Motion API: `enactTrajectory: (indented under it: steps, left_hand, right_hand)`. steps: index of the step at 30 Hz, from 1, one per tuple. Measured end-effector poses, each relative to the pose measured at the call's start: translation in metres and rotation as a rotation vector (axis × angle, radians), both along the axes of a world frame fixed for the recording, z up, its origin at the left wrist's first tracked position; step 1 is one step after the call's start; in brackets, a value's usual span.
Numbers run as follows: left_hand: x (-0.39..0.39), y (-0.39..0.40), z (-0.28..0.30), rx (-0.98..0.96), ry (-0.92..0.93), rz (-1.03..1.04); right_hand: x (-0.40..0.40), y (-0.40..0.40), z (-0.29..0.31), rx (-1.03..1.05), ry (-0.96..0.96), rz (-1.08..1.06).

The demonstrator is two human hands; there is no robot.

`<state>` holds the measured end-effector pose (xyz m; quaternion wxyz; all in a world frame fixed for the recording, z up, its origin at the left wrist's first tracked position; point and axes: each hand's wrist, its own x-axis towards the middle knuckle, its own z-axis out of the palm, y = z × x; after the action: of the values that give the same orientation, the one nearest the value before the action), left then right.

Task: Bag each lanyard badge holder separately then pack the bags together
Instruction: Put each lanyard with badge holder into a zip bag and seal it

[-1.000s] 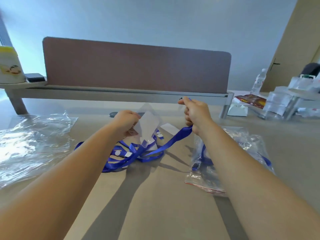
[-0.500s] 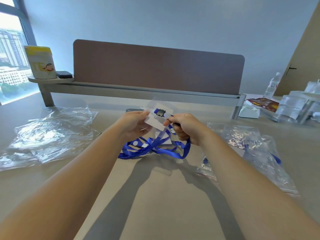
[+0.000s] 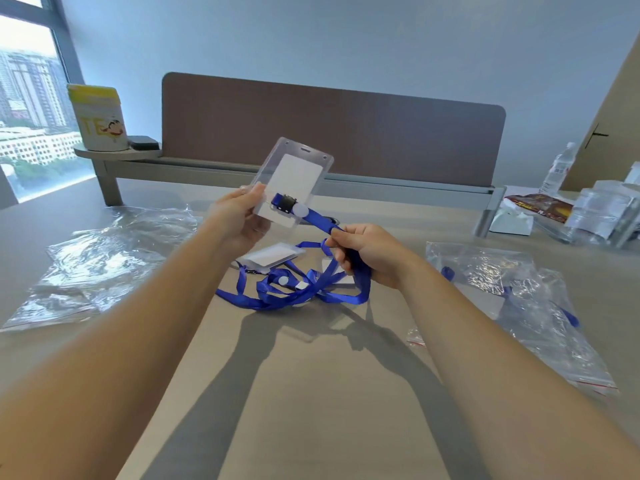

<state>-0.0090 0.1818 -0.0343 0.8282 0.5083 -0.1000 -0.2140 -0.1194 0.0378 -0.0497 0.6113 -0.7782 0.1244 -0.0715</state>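
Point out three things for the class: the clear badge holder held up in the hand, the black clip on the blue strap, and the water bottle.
clear badge holder [image 3: 298,174], head view, on the white card inside it.
black clip [image 3: 286,204], head view, on its dark body.
water bottle [image 3: 558,169], head view, on its label.

A clear plastic badge holder [image 3: 294,181] with a white card inside is held up above the table, tilted, pinched at its lower left edge by the left hand [image 3: 235,220]. Its blue lanyard [image 3: 318,223] runs from a black clip down to the right hand [image 3: 367,252], which grips the strap. Below both grips, more blue lanyards [image 3: 294,289] lie tangled with another badge holder [image 3: 268,256]. Right of the right hand lie filled clear bags [image 3: 512,296]; left of the left hand, empty clear bags [image 3: 104,254].
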Motion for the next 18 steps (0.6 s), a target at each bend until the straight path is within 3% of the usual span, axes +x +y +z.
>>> enactTrajectory:
  steps: [5,13,18]
  left_hand:
    - [0.012,0.023,0.004,-0.033,-0.016,-0.009]
    - [0.028,0.056,0.011,0.239,-0.207,-0.039]
    - [0.039,0.055,0.021,0.112,-0.168,0.079]
  right_hand:
    - [0.012,0.012,-0.001,-0.062,-0.019,0.018]
    - [0.033,0.021,0.002,-0.248,-0.107,-0.103]
    - [0.047,0.009,0.032,-0.293,-0.285,-0.272]
